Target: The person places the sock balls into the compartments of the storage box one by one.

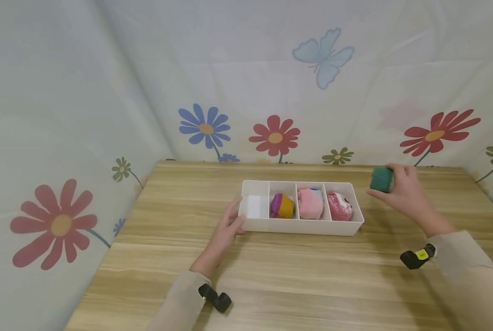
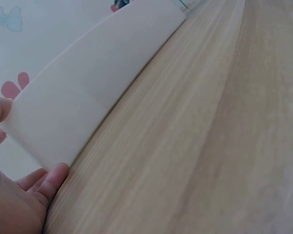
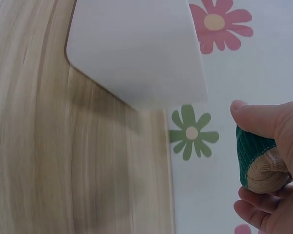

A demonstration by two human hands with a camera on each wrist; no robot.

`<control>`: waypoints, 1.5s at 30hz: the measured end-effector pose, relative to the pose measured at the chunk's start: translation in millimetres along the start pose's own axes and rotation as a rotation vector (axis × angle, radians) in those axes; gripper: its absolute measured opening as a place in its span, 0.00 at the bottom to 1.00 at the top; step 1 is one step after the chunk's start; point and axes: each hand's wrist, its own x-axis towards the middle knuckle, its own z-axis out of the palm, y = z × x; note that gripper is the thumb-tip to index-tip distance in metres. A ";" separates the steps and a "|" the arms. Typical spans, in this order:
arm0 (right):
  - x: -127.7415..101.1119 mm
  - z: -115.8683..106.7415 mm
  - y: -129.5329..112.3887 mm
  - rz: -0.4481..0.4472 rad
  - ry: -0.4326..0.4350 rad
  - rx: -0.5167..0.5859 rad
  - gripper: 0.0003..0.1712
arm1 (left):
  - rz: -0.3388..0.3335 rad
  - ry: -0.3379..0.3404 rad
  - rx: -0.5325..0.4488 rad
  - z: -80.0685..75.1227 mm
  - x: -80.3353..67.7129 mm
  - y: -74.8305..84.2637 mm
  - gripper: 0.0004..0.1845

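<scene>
A white divided box (image 1: 304, 226) lies lengthwise on the table, with its compartments in a row. My left hand (image 1: 228, 224) grips its left end; in the left wrist view, fingers (image 2: 51, 183) wrap the box's corner close to the tabletop. Raised to the right of the box, my right hand (image 1: 405, 191) pinches a green ribbed rolled-up sock (image 1: 381, 179) between thumb and fingers. The right wrist view shows the sock's beige knitted part (image 3: 267, 173). In the box sit a purple and mustard sock roll (image 1: 283, 205), a pink one (image 1: 311, 203) and a red-and-white one (image 1: 340, 207). The leftmost compartment holds nothing.
The wood-grain table (image 1: 296, 276) extends around the box. Behind it hangs a pale cloth (image 1: 238, 69) printed with flowers and a butterfly. Black wrist cameras are strapped at the left cuff (image 1: 215, 298) and the right cuff (image 1: 416, 257).
</scene>
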 end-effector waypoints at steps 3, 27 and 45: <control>1.4 2.3 -6.8 -0.005 -0.006 0.018 0.49 | -0.013 -0.008 -0.004 -0.5 -1.1 3.7 0.29; 8.2 25.4 -54.9 -0.082 -0.028 0.107 0.49 | -0.014 -0.006 0.013 -0.5 -2.6 0.8 0.29; 11.5 41.2 -92.0 -0.166 -0.037 0.158 0.46 | -0.032 -0.048 -0.002 2.5 -12.3 32.7 0.29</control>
